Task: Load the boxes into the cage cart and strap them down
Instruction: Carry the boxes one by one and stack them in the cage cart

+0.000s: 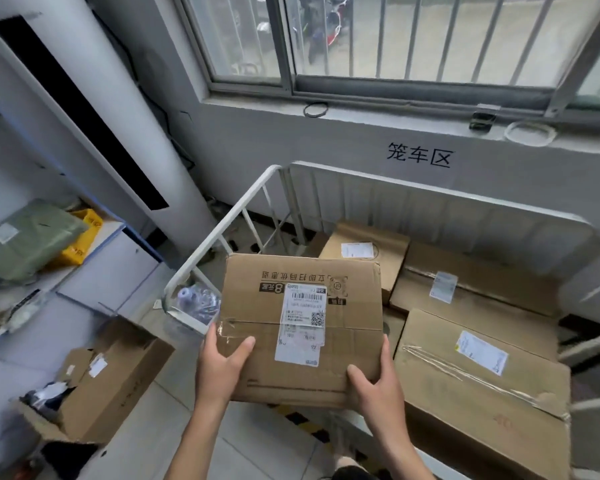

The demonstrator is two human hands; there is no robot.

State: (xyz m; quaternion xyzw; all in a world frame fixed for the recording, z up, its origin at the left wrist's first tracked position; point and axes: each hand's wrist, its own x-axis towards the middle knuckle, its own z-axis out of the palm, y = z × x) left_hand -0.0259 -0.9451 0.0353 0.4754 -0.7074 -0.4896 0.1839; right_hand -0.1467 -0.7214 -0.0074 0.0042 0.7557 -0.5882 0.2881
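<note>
Box (354,323) — barcode label (302,327), wall sign (419,156) 笼车区

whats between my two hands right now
In the head view, the labelled cardboard box fills the gap: the left hand grips its near left corner, the right hand its near right corner.

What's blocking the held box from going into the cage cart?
Nothing visible. The left hand and right hand hold the box at the front left of the cage cart, beside its side rail. Three loaded boxes lie to its right and behind it. The spot under the held box is hidden.
</note>
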